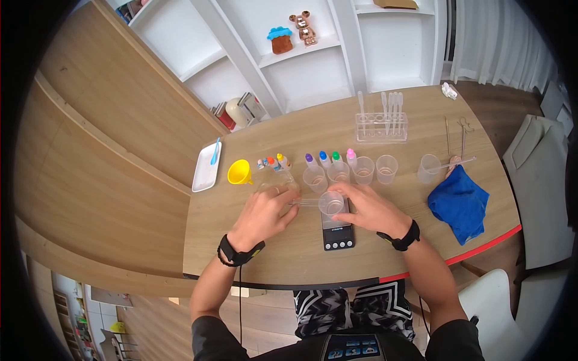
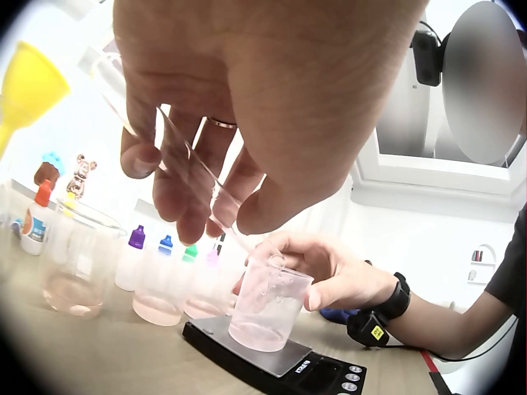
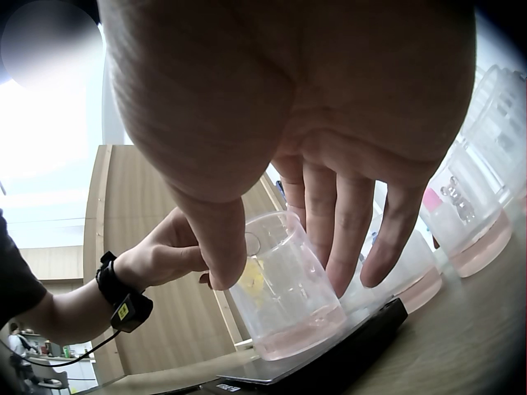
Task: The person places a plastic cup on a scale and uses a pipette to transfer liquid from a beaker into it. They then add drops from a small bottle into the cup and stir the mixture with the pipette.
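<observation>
At the far left of the worktop lies a white tray, then a yellow funnel. Next, the left hand has its grip pinching a clear pipette, which points at a clear cup; whether its tip passes the rim cannot be told. The cup stands on a digital scale and contains liquid. The right hand's grip holds the cup, thumb opposite fingers. Judged step: dosing by pipette. Next move likely calls for a steady tip, a light squeeze, then releasing the cup for an unloaded reading. Further right: a blue cloth.
</observation>
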The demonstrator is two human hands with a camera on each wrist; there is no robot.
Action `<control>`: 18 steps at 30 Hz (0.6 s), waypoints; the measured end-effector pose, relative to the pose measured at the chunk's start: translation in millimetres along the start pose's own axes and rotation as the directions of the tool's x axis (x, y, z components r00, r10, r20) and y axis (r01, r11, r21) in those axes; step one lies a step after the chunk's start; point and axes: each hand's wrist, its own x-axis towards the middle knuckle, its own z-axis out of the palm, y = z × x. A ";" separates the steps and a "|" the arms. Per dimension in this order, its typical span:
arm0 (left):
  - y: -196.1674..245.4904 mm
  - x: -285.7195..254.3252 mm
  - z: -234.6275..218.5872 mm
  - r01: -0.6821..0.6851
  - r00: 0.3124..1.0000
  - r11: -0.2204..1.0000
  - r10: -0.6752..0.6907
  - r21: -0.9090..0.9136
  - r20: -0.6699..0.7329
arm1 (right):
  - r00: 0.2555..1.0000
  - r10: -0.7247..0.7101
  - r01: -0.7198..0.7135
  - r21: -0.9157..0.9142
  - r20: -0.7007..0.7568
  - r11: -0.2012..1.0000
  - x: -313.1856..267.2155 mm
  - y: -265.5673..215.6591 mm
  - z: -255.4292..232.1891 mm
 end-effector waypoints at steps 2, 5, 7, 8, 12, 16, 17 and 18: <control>-0.1 1.2 -0.5 -0.043 0.999 0.998 0.044 0.053 -0.011 | 1.000 0.004 -0.004 0.004 0.000 1.000 0.4 -0.4 0.1; 4.9 5.0 -5.3 -0.106 0.994 0.987 0.107 0.120 -0.009 | 1.000 0.000 0.000 0.015 -0.003 1.000 0.8 -0.3 0.1; 6.3 6.7 -6.5 -0.151 0.988 0.974 0.154 0.170 -0.002 | 1.000 0.002 -0.002 0.013 -0.007 1.000 0.5 -2.7 -0.6; 6.1 7.1 -6.5 -0.176 0.984 0.964 0.179 0.200 0.001 | 1.000 0.002 -0.002 0.018 -0.006 1.000 0.5 -2.8 -0.6; 10.8 8.8 -8.2 -0.228 0.973 0.926 0.231 0.302 0.026 | 1.000 0.003 -0.003 0.016 -0.007 1.000 0.3 -5.7 -2.0; 13.0 11.4 -9.9 -0.262 0.964 0.905 0.257 0.336 0.060 | 1.000 0.001 -0.001 -0.014 -0.012 1.000 0.0 -8.1 -2.8; 12.3 11.4 -9.3 -0.266 0.963 0.904 0.262 0.335 0.059 | 1.000 -0.001 0.001 -0.006 -0.011 1.000 0.4 -7.5 -2.6; 11.8 11.4 -8.6 -0.270 0.962 0.903 0.266 0.334 0.058 | 1.000 -0.003 0.003 0.001 -0.009 1.000 1.0 -6.2 -2.3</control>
